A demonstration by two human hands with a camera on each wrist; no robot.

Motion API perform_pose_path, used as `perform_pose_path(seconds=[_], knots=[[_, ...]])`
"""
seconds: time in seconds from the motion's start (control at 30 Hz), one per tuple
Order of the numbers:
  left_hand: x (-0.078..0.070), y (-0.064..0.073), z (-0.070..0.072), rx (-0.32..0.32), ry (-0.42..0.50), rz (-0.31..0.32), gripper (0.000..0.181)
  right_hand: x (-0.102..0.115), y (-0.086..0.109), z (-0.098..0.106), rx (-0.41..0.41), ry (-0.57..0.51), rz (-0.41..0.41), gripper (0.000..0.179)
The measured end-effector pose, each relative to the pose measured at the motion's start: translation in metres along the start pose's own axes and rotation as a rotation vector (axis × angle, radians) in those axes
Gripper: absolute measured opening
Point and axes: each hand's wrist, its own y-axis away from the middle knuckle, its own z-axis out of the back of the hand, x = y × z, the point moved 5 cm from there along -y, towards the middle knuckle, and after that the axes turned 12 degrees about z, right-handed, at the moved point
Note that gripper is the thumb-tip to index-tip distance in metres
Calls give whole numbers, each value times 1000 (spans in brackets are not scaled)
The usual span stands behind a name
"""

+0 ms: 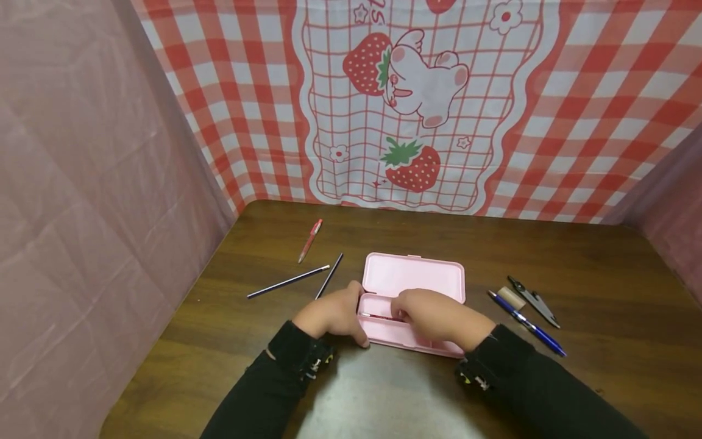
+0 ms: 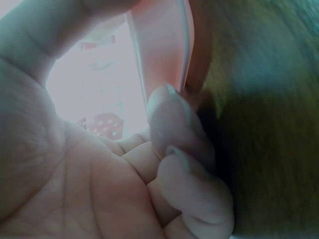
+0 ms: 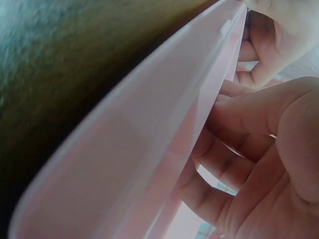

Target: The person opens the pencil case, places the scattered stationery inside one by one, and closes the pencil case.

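An open pink pencil case (image 1: 414,275) lies on the table, its lid laid back away from me. My left hand (image 1: 334,310) grips the left end of the case, thumb at the near corner and fingers around the far side. A thin red pencil (image 1: 377,316) with a whitish end lies in the case's long compartment. Reaching into the tray from the right, my right hand (image 1: 439,312) pinches the pencil's right part, which its fingers hide. In the right wrist view the thumb and curled fingers (image 3: 249,112) dip over the case wall (image 3: 124,129).
Left of the case lie two dark pencils (image 1: 287,281) (image 1: 329,275) and a red pen (image 1: 310,240). On the right are a blue pen (image 1: 528,323), a beige eraser (image 1: 511,297) and a metal compass (image 1: 534,302). A checked cloth (image 1: 258,91) hangs behind the table.
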Motion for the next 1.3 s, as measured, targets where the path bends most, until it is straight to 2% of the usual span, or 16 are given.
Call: perform_pose_path(seconds=[0.3,0.8,0.93,1.1,1.3], knots=[[-1,2,0,-19,-3,-22,87,-3,5,0,7,-9,-43,15],[-1,2,0,3,2,0,90,-9,12,0,-38,-5,-6,19],[-1,2,-1,5,5,-4,90,-10,15,1,-44,13,-26,18],[0,2,0,4,8,-3,90,-8,23,8,-81,38,-40,16],[0,1,0,3,-4,9,91,-5,40,25,-152,63,-56,10]])
